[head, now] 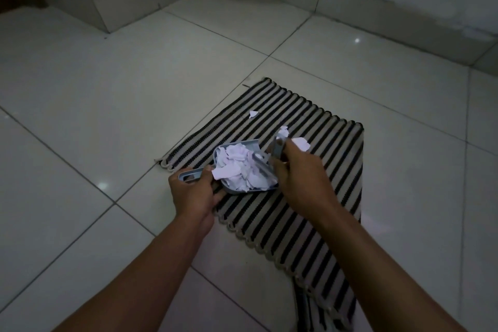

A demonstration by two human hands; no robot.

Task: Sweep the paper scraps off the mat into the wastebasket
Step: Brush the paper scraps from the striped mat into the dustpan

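Note:
A black-and-beige striped mat lies on the tiled floor. My left hand grips the handle of a small grey dustpan, which rests on the mat's left part and is piled with white paper scraps. My right hand holds a small grey brush at the pan's right edge. Two scraps lie just beyond the brush, and one small scrap sits farther back on the mat. No wastebasket is in view.
Pale glossy floor tiles surround the mat. A low tiled ledge and the wall's base run along the back.

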